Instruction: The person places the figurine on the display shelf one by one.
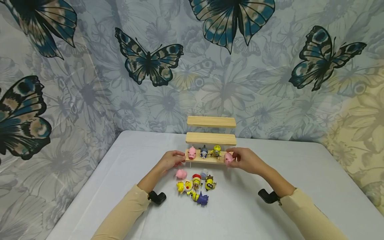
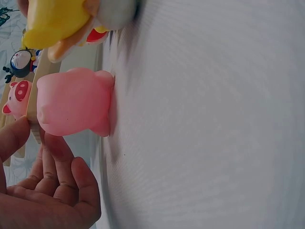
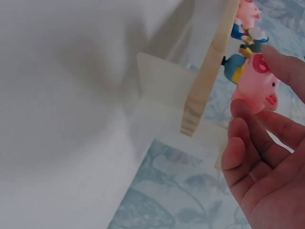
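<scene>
My right hand [image 1: 249, 160] pinches a pink toy pig [image 3: 257, 88] between thumb and fingers at the right end of the lowest board [image 1: 207, 160] of a wooden tiered display stand. The left end of that board is between the thumb and fingers of my left hand [image 1: 170, 161]. On this board stand another pink pig [image 1: 191, 153], a small figure in a dark pointed hat [image 1: 204, 152] and a yellow figure [image 1: 216, 151]. In the left wrist view, a third pink pig [image 2: 74, 102] on the table partly covers the board.
Several loose toys lie on the white table in front of the stand, among them a red-capped figure [image 1: 196, 181], a yellow figure with goggles [image 1: 209, 183] and a purple-and-yellow one [image 1: 201, 199]. Two upper boards [image 1: 211, 138] rise behind. A butterfly-patterned cloth [image 1: 255, 100] hangs at the back.
</scene>
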Motion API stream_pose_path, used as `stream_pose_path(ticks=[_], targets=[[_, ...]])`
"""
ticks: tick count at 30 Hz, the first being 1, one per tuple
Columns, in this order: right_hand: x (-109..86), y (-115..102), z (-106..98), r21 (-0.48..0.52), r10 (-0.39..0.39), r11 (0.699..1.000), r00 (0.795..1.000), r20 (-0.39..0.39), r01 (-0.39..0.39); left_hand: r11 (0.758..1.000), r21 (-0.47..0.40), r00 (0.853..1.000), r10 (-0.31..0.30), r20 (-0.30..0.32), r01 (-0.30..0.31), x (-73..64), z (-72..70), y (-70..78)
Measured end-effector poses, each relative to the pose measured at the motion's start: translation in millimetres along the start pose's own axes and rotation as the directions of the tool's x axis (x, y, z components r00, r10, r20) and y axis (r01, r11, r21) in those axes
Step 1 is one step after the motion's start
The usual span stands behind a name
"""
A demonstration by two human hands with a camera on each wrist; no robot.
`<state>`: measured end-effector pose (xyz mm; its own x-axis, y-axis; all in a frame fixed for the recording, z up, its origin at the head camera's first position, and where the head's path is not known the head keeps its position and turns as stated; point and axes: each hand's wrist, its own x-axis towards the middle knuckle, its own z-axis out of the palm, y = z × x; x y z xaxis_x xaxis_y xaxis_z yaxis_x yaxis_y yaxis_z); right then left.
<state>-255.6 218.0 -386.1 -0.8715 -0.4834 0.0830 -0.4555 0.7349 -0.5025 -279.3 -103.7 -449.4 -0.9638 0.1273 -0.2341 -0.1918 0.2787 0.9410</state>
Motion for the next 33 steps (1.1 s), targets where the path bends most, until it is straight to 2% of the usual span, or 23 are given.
stream_pose_path(ticks=[6,14,21,26,30,33], targets=[[5.6,8.7,3.8,0.004,0.04,0.999,0.999,-0.034,-0.04,1.0,0.002,1.0,0.0,-0.001,0.0,0.2,0.6,-1.6],[11.4,18.1,8.2,0.017,0.095,0.995,0.995,-0.028,-0.094,1.0,0.0,1.0,0.009,-0.001,-0.009,1.5,1.2,-3.4],[13.3,19.6,11.8,0.023,0.107,0.994,0.994,-0.035,-0.106,1.0,0.01,1.0,0.008,0.024,-0.009,-27.9,-0.7,26.6],[12.9,18.7,13.2,0.02,0.106,0.994,0.993,-0.056,-0.105,1.0,0.009,1.0,0.014,0.02,-0.014,-32.1,-1.2,29.5],[11.3,17.7,13.7,0.008,0.095,0.995,0.992,-0.078,-0.095,1.0,0.015,1.0,0.007,0.015,-0.007,-27.8,-1.0,27.3],[8.3,15.9,12.3,-0.008,0.085,0.996,0.992,-0.091,-0.086,1.0,0.015,1.0,0.002,0.008,-0.002,-15.5,-0.8,16.5]])
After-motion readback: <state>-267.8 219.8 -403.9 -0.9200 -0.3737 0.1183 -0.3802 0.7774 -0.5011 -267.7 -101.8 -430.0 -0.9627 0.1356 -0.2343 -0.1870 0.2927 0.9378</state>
